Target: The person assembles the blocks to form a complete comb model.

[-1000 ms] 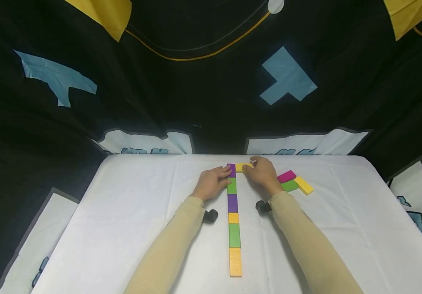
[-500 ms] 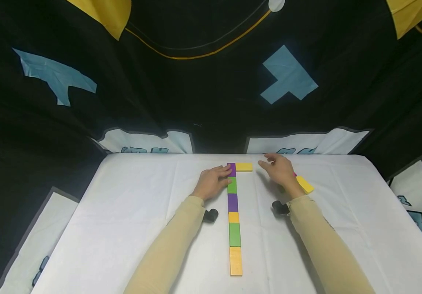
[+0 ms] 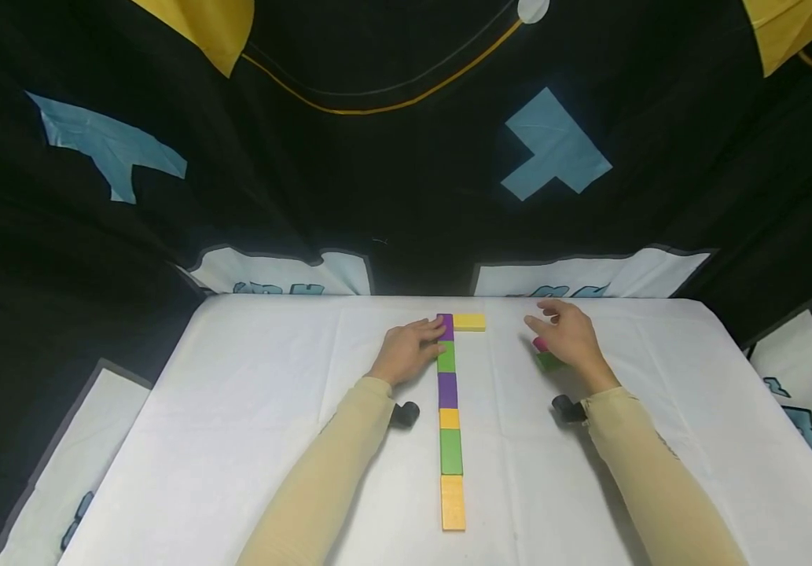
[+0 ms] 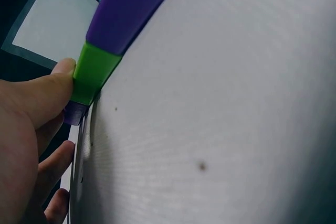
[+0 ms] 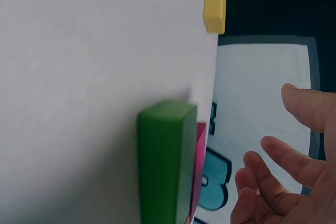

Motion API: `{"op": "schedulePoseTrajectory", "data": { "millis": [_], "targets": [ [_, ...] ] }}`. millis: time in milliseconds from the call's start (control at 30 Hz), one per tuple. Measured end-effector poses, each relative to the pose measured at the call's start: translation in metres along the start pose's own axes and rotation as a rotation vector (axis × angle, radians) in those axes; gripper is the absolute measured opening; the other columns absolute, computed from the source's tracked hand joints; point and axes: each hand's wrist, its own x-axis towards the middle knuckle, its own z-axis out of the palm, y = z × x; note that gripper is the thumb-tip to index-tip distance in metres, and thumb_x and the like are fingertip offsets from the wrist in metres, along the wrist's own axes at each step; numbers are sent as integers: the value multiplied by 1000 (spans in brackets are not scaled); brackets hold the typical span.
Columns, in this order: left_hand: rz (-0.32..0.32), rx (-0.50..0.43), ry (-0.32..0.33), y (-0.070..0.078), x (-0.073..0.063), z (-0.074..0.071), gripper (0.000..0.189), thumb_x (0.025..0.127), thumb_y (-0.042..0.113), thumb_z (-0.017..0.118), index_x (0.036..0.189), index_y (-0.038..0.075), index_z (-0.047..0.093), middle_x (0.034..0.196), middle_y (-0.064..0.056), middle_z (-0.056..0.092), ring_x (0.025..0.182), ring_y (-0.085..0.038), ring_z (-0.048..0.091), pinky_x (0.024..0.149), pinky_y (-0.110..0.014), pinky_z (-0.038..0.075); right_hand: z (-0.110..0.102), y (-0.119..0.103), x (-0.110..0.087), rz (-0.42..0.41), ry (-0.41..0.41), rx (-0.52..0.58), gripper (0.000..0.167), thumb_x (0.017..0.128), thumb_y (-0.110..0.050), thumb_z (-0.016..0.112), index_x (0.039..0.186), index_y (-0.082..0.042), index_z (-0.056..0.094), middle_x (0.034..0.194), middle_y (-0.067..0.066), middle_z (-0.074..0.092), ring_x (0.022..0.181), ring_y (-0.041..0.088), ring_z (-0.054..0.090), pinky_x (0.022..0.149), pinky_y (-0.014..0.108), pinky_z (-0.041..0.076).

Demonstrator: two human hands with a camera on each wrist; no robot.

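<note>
A column of flat blocks runs up the middle of the table in the head view. My left hand [image 3: 406,354] rests at its far end, fingertips on the purple block [image 3: 450,328] and thumb against the green block [image 4: 96,73]. From that purple block a yellow block [image 3: 470,322] extends to the right, making a corner. My right hand [image 3: 570,339] hovers, fingers spread and holding nothing, over a loose magenta block [image 3: 539,344] and a loose green block [image 5: 163,166]. Its wrist and fingers hide the loose yellow block seen earlier.
Nearer in the column lie another purple block [image 3: 448,391], a small orange block [image 3: 450,418], a longer green block [image 3: 451,452] and an orange block [image 3: 453,503]. The white table [image 3: 250,424] ends at a dark curtain [image 3: 391,196] with printed patches.
My right hand has let go of the yellow block at the corner and moved right, over the loose blocks. My left hand has stayed in place.
</note>
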Motion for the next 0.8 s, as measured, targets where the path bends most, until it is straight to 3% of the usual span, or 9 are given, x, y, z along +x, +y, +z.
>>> {"op": "schedulePoseTrajectory", "data": {
  "millis": [333,500,633,800],
  "targets": [
    [-2,1,5,0,0,0,44,99,32,65,140,18,60,151,6,48,143,-21,42,120,-44,30,-9,17,-7,-47,-34,-81,52,95,-27,67,134,6,57,132,31,59,120,48,54,103,60,43],
    [-3,-5,5,0,1,0,44,98,32,65,140,18,60,151,6,49,143,-21,42,120,-44,30,-9,20,-6,12,-99,-145,58,92,-28,69,135,9,55,132,34,57,120,50,46,100,60,43],
    [-3,1,1,-1,0,0,44,99,33,65,140,18,59,152,7,48,143,-21,42,120,-43,30,-9,22,-6,110,-159,-171,65,92,-33,68,138,10,51,133,33,53,118,47,42,95,58,47],
    [-1,4,7,-1,0,0,44,99,33,65,140,18,60,151,6,48,143,-22,42,120,-44,30,-5,23,-3,178,-152,-191,69,93,-40,67,138,9,50,128,32,54,115,46,43,92,58,46]
  ]
}}
